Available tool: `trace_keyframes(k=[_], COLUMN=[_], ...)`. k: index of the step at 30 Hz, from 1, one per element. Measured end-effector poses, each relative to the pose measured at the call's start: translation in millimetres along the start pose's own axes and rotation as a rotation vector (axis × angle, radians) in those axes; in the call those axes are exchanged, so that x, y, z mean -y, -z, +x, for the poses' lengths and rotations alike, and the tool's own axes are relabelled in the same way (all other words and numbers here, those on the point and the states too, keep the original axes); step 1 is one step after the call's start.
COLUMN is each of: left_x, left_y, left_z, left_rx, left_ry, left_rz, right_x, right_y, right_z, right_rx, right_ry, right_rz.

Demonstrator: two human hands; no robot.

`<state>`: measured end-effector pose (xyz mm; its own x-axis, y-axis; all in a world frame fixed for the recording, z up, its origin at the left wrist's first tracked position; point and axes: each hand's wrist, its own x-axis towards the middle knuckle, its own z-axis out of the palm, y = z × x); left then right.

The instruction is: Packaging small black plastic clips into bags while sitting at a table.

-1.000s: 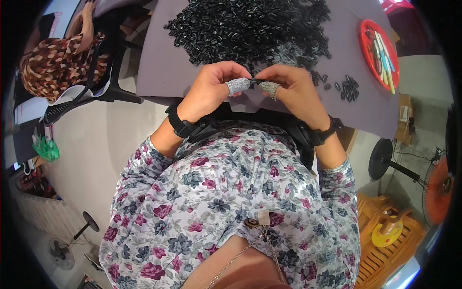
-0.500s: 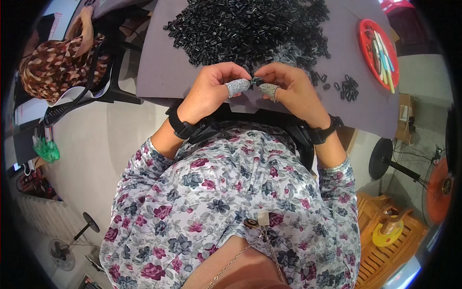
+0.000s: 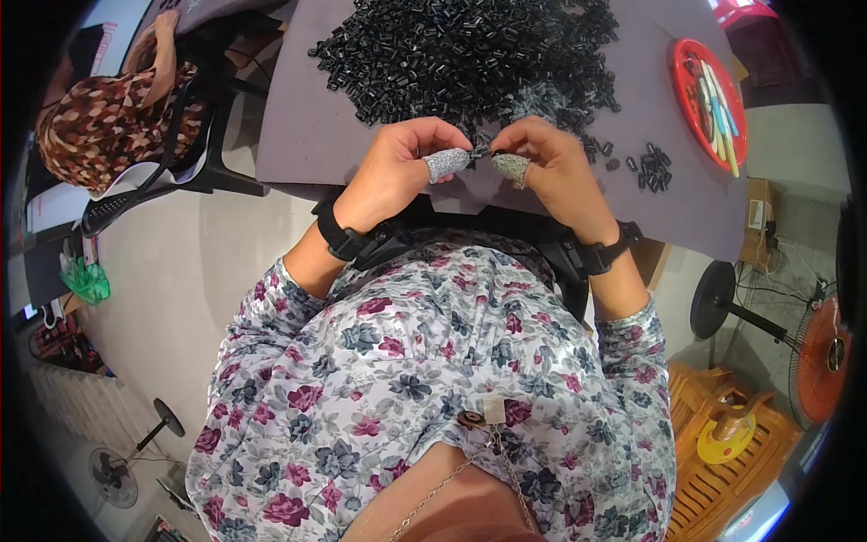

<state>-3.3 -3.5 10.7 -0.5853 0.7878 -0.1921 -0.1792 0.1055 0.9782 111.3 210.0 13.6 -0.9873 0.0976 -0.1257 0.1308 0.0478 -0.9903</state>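
Both hands meet just above the near edge of the grey table (image 3: 298,135). The left hand (image 3: 397,172) and the right hand (image 3: 546,167) face each other, thumbs inward, each thumb wearing a grey knitted cot (image 3: 447,164). Between the two thumb tips sits a small black part (image 3: 480,150), pinched from both sides: the left thumb and forefinger press on its left end, the right thumb and forefinger on its right end. The part is tiny and mostly covered by the fingertips, so its shape cannot be told. It hangs in the air over the table, just in front of the near fringe of the pile (image 3: 470,54).

That pile of small black pieces covers the middle and far part of the table, touching nothing the hands hold. A few loose pieces (image 3: 648,167) lie scattered to the right of the right hand, near but apart from it. Further right, a red plate (image 3: 686,99) holds some pen-like sticks. Each wrist carries a black band (image 3: 339,237).

At the far left another person (image 3: 99,126) in a patterned top sits on a black chair (image 3: 181,172). A standing fan (image 3: 817,348) and a wooden bench (image 3: 722,452) are at the lower right.
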Motion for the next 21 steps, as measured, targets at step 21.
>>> trace_keyframes(k=[21], left_x=[0.4], left_y=[-2.0], left_z=[4.5], left_rx=[0.046], left_ry=[0.018], left_rz=[-0.025], right_x=[6.9], right_y=[-4.0], right_z=[4.2], right_rx=[0.059], right_ry=[-0.106], right_rz=[0.177])
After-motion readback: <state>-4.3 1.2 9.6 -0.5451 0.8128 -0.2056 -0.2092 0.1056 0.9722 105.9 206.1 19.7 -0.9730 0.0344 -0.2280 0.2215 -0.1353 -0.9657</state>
